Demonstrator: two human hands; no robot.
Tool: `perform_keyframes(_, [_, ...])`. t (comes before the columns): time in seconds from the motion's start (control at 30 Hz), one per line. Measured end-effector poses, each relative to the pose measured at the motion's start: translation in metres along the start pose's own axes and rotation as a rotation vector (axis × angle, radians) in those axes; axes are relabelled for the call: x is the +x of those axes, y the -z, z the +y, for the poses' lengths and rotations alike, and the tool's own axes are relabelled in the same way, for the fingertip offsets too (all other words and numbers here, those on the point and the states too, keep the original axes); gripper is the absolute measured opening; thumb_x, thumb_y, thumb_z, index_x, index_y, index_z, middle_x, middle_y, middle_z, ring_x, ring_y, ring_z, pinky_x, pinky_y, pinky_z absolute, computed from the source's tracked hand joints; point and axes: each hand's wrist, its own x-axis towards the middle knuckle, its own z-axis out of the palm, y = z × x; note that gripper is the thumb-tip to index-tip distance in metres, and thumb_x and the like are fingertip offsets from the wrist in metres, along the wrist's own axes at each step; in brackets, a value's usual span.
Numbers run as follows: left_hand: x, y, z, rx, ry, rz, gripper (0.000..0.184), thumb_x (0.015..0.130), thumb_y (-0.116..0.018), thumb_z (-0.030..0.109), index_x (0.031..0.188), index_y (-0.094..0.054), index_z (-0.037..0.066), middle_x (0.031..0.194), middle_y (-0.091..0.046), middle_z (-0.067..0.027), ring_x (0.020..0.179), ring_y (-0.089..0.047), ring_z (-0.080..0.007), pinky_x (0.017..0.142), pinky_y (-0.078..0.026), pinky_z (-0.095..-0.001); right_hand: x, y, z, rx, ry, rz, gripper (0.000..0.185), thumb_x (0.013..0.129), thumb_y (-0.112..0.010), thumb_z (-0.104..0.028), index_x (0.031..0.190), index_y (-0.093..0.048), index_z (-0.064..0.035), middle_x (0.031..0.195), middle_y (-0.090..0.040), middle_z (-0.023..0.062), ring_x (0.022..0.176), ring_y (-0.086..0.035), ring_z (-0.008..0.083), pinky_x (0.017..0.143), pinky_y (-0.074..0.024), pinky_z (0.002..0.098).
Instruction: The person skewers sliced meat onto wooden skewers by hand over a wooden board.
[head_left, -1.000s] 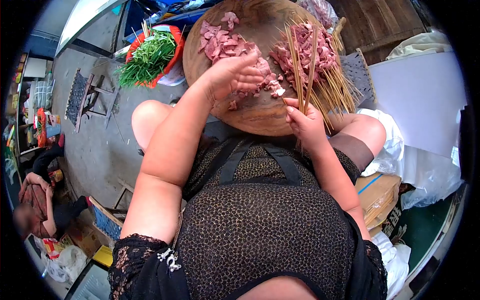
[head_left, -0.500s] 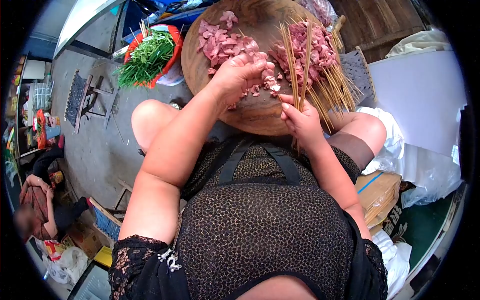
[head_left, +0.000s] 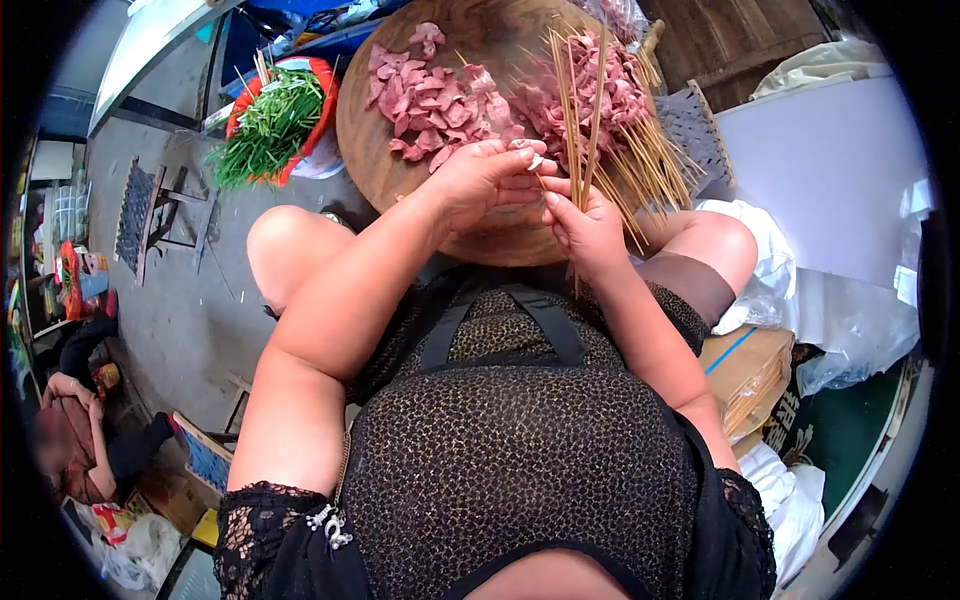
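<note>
Your left hand [head_left: 485,187] has moved in toward your right hand [head_left: 592,232] since half a second ago, and the two now sit just beside each other over the near edge of one round, brown wooden bench [head_left: 490,35]. The left pinches one small, pale piece of meat [head_left: 535,160]; the right clasps several thin, tan wooden skewers [head_left: 577,165], bunched too closely for you to count. Two heaps lie beyond your hands: one heap of loose pink meat slices [head_left: 430,105] on the left, one heap of skewered pink meat [head_left: 625,95] on the right. One red plastic bag [head_left: 325,95] holds cut green vegetables [head_left: 262,135].
</note>
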Motion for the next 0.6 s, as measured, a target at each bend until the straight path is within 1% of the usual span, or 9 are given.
perform_keyframes(0.03, [0.001, 0.001, -0.001, -0.044, -0.016, -0.012, 0.033, 0.089, -0.053, 0.019, 0.116, -0.047, 0.001, 0.108, -0.058, -0.0138, 0.099, -0.058, -0.0249, 0.088, -0.047, -0.0388, 0.000, -0.002, 0.000, -0.002, 0.012, 0.007, 0.021, 0.086, -0.055, -0.010, 0.106, -0.057, -0.0051, 0.068, -0.055, -0.0006, 0.044, -0.039, 0.0017, 0.039, -0.0286, 0.0136])
perform_keyframes(0.17, [0.001, 0.000, 0.000, -0.053, -0.043, -0.030, 0.032, 0.089, -0.052, 0.017, 0.115, -0.047, 0.001, 0.107, -0.058, -0.0138, 0.098, -0.059, -0.0246, 0.088, -0.048, -0.0398, 0.001, -0.007, -0.004, 0.008, 0.048, 0.005, 0.020, 0.086, -0.055, -0.010, 0.106, -0.057, -0.0056, 0.068, -0.055, -0.0008, 0.044, -0.039, 0.0019, 0.039, -0.0286, 0.0138])
perform_keyframes(0.27, [0.000, -0.004, 0.002, -0.052, -0.020, -0.002, 0.032, 0.088, -0.053, 0.018, 0.115, -0.047, 0.000, 0.107, -0.058, -0.0135, 0.097, -0.059, -0.0245, 0.087, -0.048, -0.0393, 0.002, -0.009, -0.004, -0.005, 0.027, 0.033, 0.020, 0.086, -0.055, -0.010, 0.105, -0.057, -0.0062, 0.067, -0.055, -0.0008, 0.043, -0.039, 0.0020, 0.039, -0.0285, 0.0141])
perform_keyframes(0.33, [0.001, -0.003, 0.000, -0.025, -0.021, -0.037, 0.033, 0.088, -0.053, 0.019, 0.115, -0.048, 0.001, 0.106, -0.058, -0.0129, 0.097, -0.059, -0.0241, 0.086, -0.048, -0.0389, 0.003, -0.010, -0.004, -0.010, 0.015, 0.047, 0.020, 0.086, -0.056, -0.010, 0.105, -0.057, -0.0064, 0.067, -0.055, -0.0007, 0.043, -0.039, 0.0022, 0.038, -0.0284, 0.0143])
perform_keyframes(0.47, [0.002, -0.003, -0.003, 0.008, 0.018, -0.021, 0.034, 0.088, -0.054, 0.020, 0.116, -0.047, 0.001, 0.105, -0.058, -0.0122, 0.097, -0.058, -0.0235, 0.085, -0.049, -0.0387, 0.003, -0.007, -0.002, -0.008, -0.007, 0.071, 0.020, 0.086, -0.056, -0.010, 0.106, -0.057, -0.0066, 0.067, -0.056, -0.0003, 0.043, -0.040, 0.0029, 0.038, -0.0285, 0.0152])
perform_keyframes(0.57, [0.005, -0.002, -0.001, 0.012, 0.042, -0.074, 0.039, 0.088, -0.054, 0.023, 0.118, -0.046, 0.000, 0.106, -0.058, -0.0127, 0.097, -0.058, -0.0222, 0.083, -0.049, -0.0374, 0.004, 0.002, -0.007, -0.071, -0.026, 0.061, 0.021, 0.086, -0.057, -0.010, 0.106, -0.057, -0.0061, 0.067, -0.057, 0.0002, 0.043, -0.040, 0.0033, 0.038, -0.0288, 0.0159])
perform_keyframes(0.6, [0.002, -0.001, 0.006, 0.152, 0.051, -0.034, 0.040, 0.088, -0.055, 0.024, 0.119, -0.046, 0.000, 0.105, -0.059, -0.0127, 0.095, -0.059, -0.0214, 0.082, -0.050, -0.0358, 0.006, 0.007, -0.010, -0.073, 0.024, 0.058, 0.022, 0.085, -0.057, -0.011, 0.107, -0.057, -0.0057, 0.067, -0.057, 0.0005, 0.043, -0.040, 0.0033, 0.038, -0.0294, 0.0161])
